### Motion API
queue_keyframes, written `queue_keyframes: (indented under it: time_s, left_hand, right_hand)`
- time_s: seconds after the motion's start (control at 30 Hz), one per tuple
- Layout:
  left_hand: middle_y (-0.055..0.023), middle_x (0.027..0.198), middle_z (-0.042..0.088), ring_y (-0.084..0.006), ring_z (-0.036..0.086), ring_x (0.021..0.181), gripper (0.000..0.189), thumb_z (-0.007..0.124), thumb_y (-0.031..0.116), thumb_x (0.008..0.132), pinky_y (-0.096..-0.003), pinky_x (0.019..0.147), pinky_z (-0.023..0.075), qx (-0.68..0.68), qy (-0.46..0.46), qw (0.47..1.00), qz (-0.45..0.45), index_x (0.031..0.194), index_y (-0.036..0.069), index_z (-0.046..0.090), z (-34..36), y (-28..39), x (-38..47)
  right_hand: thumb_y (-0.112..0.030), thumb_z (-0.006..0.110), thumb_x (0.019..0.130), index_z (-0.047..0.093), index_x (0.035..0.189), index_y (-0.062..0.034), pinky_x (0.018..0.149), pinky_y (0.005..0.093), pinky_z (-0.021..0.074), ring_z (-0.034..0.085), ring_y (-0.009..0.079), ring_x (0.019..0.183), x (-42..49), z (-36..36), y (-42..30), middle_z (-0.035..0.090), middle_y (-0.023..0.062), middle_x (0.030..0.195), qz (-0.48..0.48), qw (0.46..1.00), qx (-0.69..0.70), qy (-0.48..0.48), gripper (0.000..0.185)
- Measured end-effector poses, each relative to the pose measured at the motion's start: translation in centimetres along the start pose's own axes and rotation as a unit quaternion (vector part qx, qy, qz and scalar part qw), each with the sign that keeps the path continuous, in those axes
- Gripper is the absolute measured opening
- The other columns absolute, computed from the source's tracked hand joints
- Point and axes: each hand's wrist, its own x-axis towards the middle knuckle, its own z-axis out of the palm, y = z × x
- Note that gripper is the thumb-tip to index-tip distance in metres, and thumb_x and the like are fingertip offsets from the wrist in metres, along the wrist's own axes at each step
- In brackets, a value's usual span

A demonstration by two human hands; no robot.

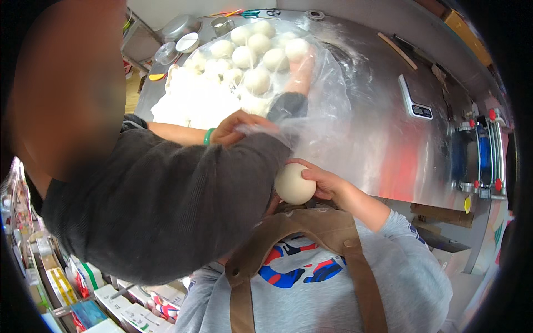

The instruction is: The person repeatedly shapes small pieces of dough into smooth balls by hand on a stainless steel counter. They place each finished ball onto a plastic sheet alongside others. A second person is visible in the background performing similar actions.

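My right hand [327, 181] holds a smooth, round dough ball [295, 184] close to my chest, its thumb on the ball's upper right side. Only a sliver of what looks like my left hand [272, 205] shows at the ball's lower left; a co-worker's dark sleeve [175, 200] hides the rest. Beyond, many similar dough balls [257, 81] lie under a clear plastic sheet [333, 93]. One co-worker's hand [302, 68] reaches to a ball at the sheet's right side. The other co-worker's hand [237, 125], below a green bangle, grips the sheet's near edge.
A steel table [366, 137] bears a digital scale [416, 106], a wooden stick [397, 50] and a roll of tape [315, 15]. A metal cup [222, 26], a white bowl [187, 42] and scissors [250, 14] stand at the far left. A roller machine [483, 154] is at right.
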Motion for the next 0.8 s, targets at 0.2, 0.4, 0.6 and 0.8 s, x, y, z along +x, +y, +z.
queue_keyframes:
  time_s: [0.2, 0.4, 0.6, 0.8]
  left_hand:
    - [-0.0086, 0.111, 0.063, -0.0126, 0.059, 0.099, 0.039, 0.055, 0.023, 0.096, -0.0278, 0.088, 0.0452, 0.047, -0.009, 0.998, -0.04, 0.129, 0.003, 0.049, -0.1, 0.5, 1.3]
    - [-0.0091, 0.104, 0.069, -0.0169, 0.067, 0.089, 0.034, 0.056, 0.022, 0.094, -0.029, 0.079, 0.0505, 0.15, 0.098, 0.984, 0.02, 0.124, 0.006, 0.055, -0.9, 1.2, 0.6]
    - [-0.011, 0.098, 0.07, -0.016, 0.067, 0.087, 0.031, 0.057, 0.02, 0.093, -0.0284, 0.078, 0.0503, 0.112, 0.173, 0.978, 0.045, 0.12, 0.005, 0.057, 0.2, 2.0, 1.2]
    - [-0.0106, 0.096, 0.07, -0.0159, 0.067, 0.085, 0.028, 0.061, 0.014, 0.09, -0.0276, 0.078, 0.0499, 0.122, 0.243, 0.961, 0.044, 0.116, 0.003, 0.059, 0.9, 3.8, 1.4]
  right_hand:
    - [-0.031, 0.069, 0.084, 0.026, 0.144, -0.0083, 0.096, 0.0365, 0.0437, 0.051, 0.0244, 0.115, 2.4, -1.4, 0.6, 0.047, 0.016, 0.129, -0.174, 0.967, -0.024, 0.184, 0.078]
    - [-0.027, 0.075, 0.078, 0.032, 0.14, 0.0015, 0.088, 0.0311, 0.046, 0.055, 0.0198, 0.104, 5.0, -0.3, -2.2, 0.057, 0.0118, 0.115, -0.225, 0.935, -0.103, 0.255, 0.081]
    - [-0.023, 0.072, 0.081, 0.036, 0.137, -0.0009, 0.089, 0.03, 0.0455, 0.052, 0.0212, 0.109, 7.4, -2.4, -1.2, 0.05, 0.0136, 0.126, -0.227, 0.921, -0.16, 0.274, 0.07]
    - [-0.022, 0.069, 0.082, 0.039, 0.136, -0.0035, 0.089, 0.032, 0.0468, 0.054, 0.0187, 0.106, 7.5, -5.7, -1.7, 0.053, 0.0107, 0.12, -0.225, 0.924, 0.023, 0.31, 0.064]
